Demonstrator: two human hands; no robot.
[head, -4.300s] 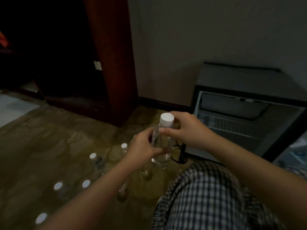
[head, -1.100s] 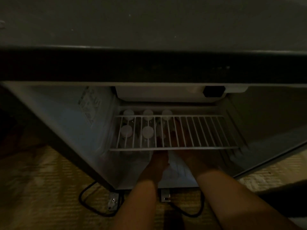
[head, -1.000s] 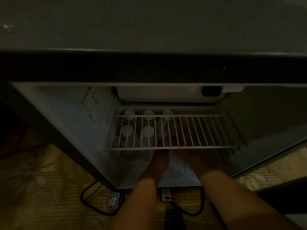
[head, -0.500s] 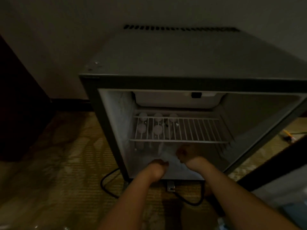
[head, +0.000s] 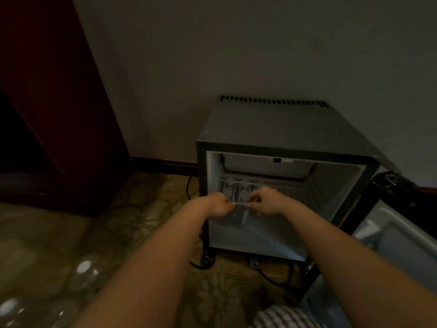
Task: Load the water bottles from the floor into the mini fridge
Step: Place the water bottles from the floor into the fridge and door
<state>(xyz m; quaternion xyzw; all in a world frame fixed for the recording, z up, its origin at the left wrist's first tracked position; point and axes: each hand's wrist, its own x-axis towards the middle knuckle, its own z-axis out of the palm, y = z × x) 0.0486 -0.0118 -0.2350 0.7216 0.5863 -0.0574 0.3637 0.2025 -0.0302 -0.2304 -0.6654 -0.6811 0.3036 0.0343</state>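
Before the open mini fridge (head: 272,129), the left hand (head: 218,204) and right hand (head: 267,201) are held loosely curled and empty; bottles (head: 228,190) are seen inside.

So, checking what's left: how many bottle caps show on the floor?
2: one cap by the left forearm, another cap at the bottom-left corner. Blur and the frame edge may hide more.

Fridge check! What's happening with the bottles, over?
Both hands, left and right, empty at the fridge shelf. Bottles standing inside. More bottles on the floor. Door open, nothing blocking.
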